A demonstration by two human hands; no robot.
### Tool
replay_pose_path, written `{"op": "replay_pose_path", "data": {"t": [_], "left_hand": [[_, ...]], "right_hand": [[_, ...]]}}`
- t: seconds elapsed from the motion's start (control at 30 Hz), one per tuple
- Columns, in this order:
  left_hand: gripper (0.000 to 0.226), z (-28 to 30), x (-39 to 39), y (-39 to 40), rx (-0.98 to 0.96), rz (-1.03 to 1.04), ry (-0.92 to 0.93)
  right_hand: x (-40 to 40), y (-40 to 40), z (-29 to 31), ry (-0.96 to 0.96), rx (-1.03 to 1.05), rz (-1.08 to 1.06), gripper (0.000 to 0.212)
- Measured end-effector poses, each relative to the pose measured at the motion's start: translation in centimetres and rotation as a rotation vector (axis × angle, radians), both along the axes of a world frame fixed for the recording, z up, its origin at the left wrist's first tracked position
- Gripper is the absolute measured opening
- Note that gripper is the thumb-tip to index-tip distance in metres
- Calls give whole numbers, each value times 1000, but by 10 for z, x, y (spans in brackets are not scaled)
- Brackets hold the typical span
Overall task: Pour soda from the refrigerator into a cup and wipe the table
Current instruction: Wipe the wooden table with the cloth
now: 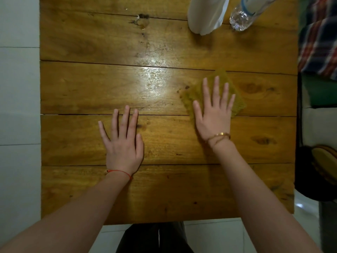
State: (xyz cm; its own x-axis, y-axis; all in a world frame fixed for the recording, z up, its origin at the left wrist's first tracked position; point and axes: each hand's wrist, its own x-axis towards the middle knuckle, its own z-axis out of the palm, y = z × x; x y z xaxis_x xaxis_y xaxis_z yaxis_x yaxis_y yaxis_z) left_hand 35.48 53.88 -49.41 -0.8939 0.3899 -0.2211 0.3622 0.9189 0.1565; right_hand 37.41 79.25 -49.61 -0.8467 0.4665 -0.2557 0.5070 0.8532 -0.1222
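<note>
cloth (237,105) lies flat under right hand (214,114) on table (91,84).

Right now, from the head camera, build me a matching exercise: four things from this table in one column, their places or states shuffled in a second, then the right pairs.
Things:
1. left hand
2. right hand
3. white cup
4. clear bottle

Places or states:
A. far edge of the wooden table, nearest the right-hand corner
B. flat on bare wood, fingers spread
C. flat on the yellow cloth
D. far edge, just left of the other container

Pairs: 1-B, 2-C, 3-D, 4-A
</note>
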Motion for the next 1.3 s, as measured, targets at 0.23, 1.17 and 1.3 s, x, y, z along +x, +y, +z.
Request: {"op": "replay_pose_path", "data": {"t": [0.23, 1.17, 1.3], "left_hand": [[62, 1, 1, 0, 3, -9, 7], [61, -4, 3, -2, 82, 3, 43], [60, -3, 3, -2, 74, -7, 47]], "right_hand": [[-15, -72, 3, 27, -31, 144, 62], [15, -43, -3, 58, 6, -167, 62], [21, -84, 0, 43, -18, 268, 62]]}}
